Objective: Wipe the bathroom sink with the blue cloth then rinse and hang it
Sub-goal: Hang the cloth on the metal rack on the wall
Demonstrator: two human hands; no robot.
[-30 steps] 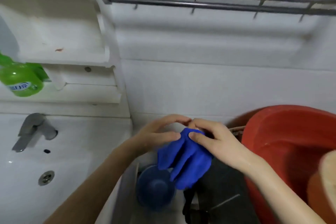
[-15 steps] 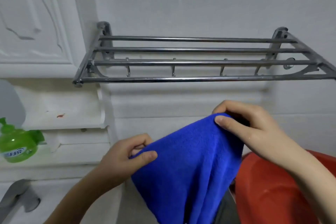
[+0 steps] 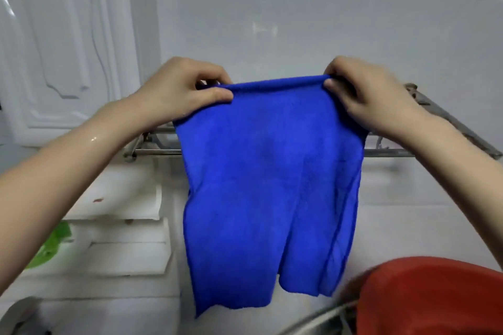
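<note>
The blue cloth point(image 3: 269, 187) hangs spread flat in front of me, its top edge stretched level. My left hand point(image 3: 179, 90) pinches the top left corner and my right hand point(image 3: 362, 95) pinches the top right corner. Behind the cloth runs the metal towel rack point(image 3: 392, 153) on the wall, its bars mostly hidden by the cloth and my hands. The cloth's top edge is above the rack's bars. A corner of the faucet point(image 3: 19, 313) shows at the bottom left; the sink basin is out of view.
A red plastic basin point(image 3: 435, 299) sits at the bottom right. A green bottle point(image 3: 51, 245) stands on the white shelf point(image 3: 130, 212) at left, partly behind my left forearm. White tiled wall fills the background, with a white cabinet door point(image 3: 60, 43) at upper left.
Both hands have lifted the cloth from low beside the sink up to rack height and pulled it apart, so it now hangs spread out. My view has tilted upward.
</note>
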